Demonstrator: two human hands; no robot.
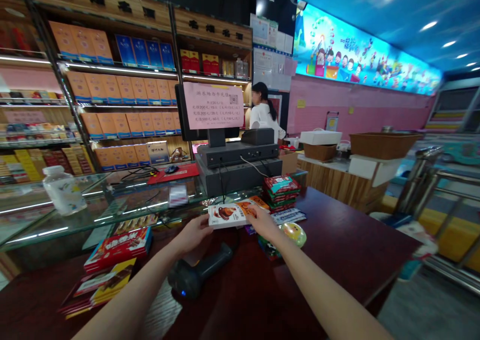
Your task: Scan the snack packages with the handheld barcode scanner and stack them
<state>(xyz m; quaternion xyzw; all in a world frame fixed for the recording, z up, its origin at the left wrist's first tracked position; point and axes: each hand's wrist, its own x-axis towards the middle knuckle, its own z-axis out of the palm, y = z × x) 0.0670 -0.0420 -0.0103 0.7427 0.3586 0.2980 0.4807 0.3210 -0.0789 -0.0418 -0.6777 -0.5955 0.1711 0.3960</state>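
Observation:
A white snack box (227,214) with a brown picture on its top is held between my two hands, just above the dark red counter. My left hand (195,236) grips its left end, fingers closed along the edge. At the other end, my right hand (263,224) has its fingers closed on the box's right side. An orange package (259,201) shows just behind my right fingers. Below my left hand lies a black barcode scanner (198,272) with a blue light. A round yellow-green package (294,234) sits beside my right wrist, partly covered by the arm.
Red snack packets (282,192) are stacked right of the box. Red boxes (120,247) and yellow chocolate packs (112,282) lie at left. Behind stand a register (240,172) and monitor with a pink notice (213,107). A person (264,112) in white stands beyond.

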